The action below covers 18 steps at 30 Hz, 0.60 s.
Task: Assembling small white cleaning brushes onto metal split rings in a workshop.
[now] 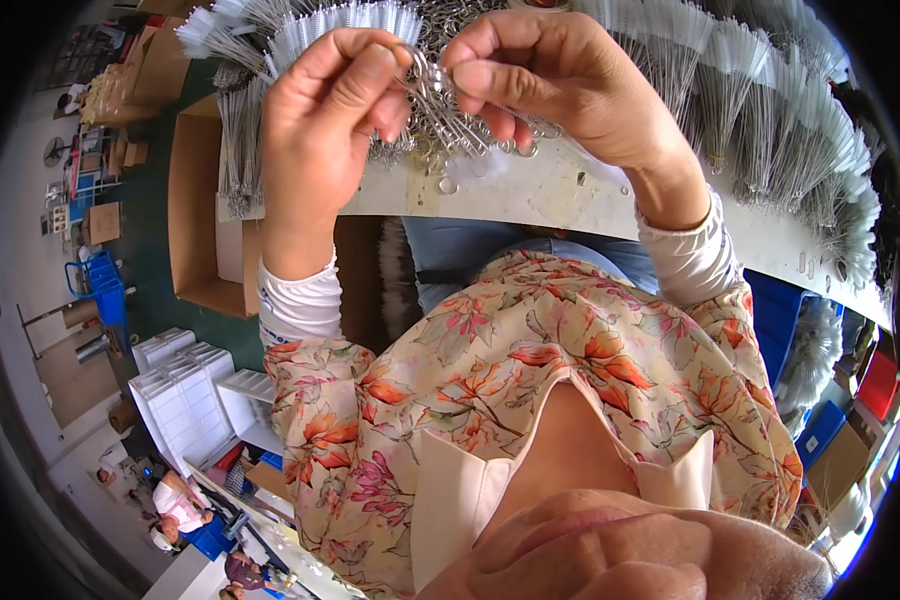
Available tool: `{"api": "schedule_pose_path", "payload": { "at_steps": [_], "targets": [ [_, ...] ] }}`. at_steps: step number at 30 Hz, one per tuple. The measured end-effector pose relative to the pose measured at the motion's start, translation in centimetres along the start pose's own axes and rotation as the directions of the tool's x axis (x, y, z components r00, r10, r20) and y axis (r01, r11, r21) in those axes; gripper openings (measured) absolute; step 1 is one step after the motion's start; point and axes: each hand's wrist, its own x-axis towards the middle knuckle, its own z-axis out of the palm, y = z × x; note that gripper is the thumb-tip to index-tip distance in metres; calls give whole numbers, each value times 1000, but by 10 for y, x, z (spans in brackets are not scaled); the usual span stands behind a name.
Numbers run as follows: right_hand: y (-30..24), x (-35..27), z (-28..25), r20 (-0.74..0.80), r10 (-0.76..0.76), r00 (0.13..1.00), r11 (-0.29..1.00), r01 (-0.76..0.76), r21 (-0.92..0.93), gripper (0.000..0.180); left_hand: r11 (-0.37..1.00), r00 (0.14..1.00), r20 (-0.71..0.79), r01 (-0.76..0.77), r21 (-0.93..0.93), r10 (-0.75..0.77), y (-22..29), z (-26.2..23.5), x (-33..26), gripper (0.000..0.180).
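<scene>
Dark green floor [210, 330], blackened toward the rim of view, borders a pale worktop [570, 195] whose far edge is out of sight. White-bristled wire brushes [810, 140] crowd it in bundles. Above it, the left hand [320, 120] and right hand [570, 90] nearly meet, partly covering a metal heap [452, 20] too tangled to separate. Between them hang looped metal wires [450, 120], pinched by both hands' thumbs and fingers, the exact contact hidden.
</scene>
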Motion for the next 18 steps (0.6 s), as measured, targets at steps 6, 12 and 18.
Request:
{"api": "schedule_pose_path", "payload": {
  "at_steps": [6, 12, 18],
  "targets": [
    [20, 8, 1, -17, -186, 982, 980, 185, -74, 12, 976, 998, -15, 66, 208, -64, 12, 5, -11, 16],
    [26, 13, 23, 8, -223, 975, 966, 222, -136, 11, 983, 977, -108, 182, -33, -185, 9, -20, -30, 23],
    [34, 16, 44, 71, -168, 983, 980, 175, -96, 11, 784, 978, -194, 183, 594, -81, 27, -9, -64, 22]
  ]
}}
